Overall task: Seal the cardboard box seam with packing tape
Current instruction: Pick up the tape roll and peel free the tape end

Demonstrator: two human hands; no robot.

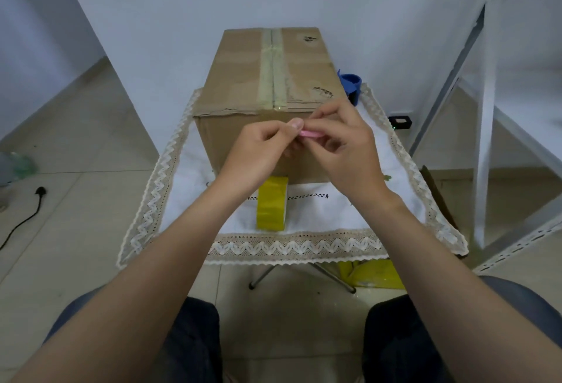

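A brown cardboard box stands on a small table, its top seam covered by a strip of clear tape running away from me. A yellowish roll of packing tape stands on edge on the cloth against the box's near face. In front of that near face, my left hand and my right hand meet, both pinching a small flat pink object between fingertips. What the pink object is I cannot tell.
A white cloth with lace trim covers the folding table. A blue tape dispenser sits right of the box. A white metal rack stands at right, a small black device on the floor, a black cable at left.
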